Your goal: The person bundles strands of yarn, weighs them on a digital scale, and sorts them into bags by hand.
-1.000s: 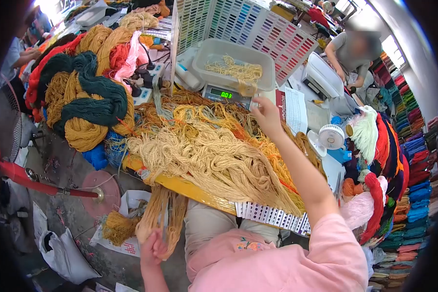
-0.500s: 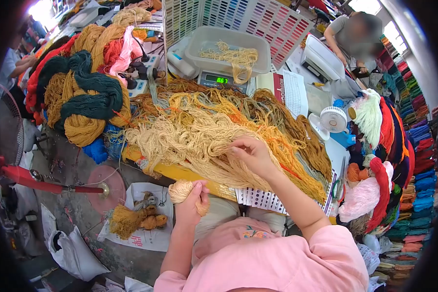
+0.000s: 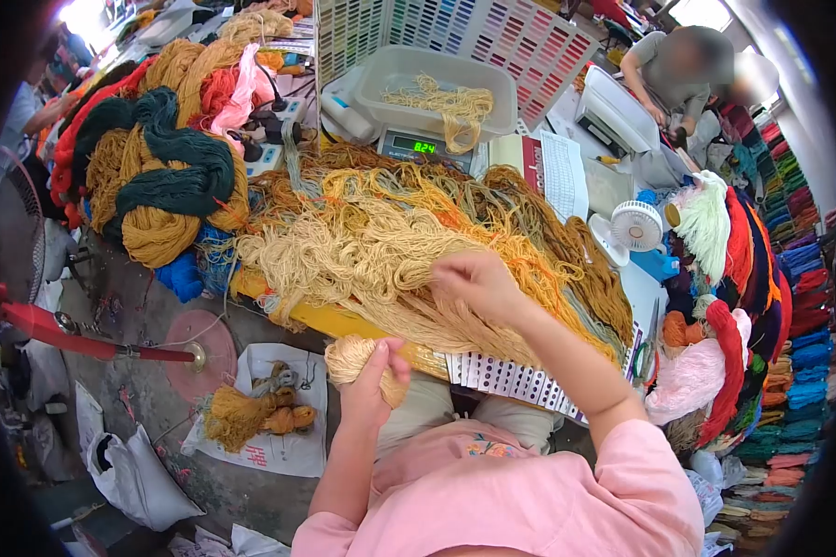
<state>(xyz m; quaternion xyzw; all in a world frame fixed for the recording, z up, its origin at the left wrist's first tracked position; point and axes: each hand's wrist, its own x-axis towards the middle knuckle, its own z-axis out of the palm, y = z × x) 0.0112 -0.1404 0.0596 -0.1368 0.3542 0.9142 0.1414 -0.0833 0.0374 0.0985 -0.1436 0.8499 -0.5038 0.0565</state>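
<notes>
My left hand is closed around a wound bundle of cream yarn, just in front of the table's near edge and above my lap. My right hand hovers over or touches the heap of loose cream yarn. Its fingers are pinched together; any strand between them is too fine to make out. Orange-yellow yarn and brown yarn lie beside the cream heap, to the right.
Behind the yarn, a clear plastic tub with cream yarn sits on a digital scale. Colour charts stand behind it. A small white fan is at right, dark green skeins at left. A co-worker sits across.
My right hand has shifted slightly left, its fingers drawing together. The left hand and its bundle have turned a little and moved slightly right. The scale's green digits have changed.
</notes>
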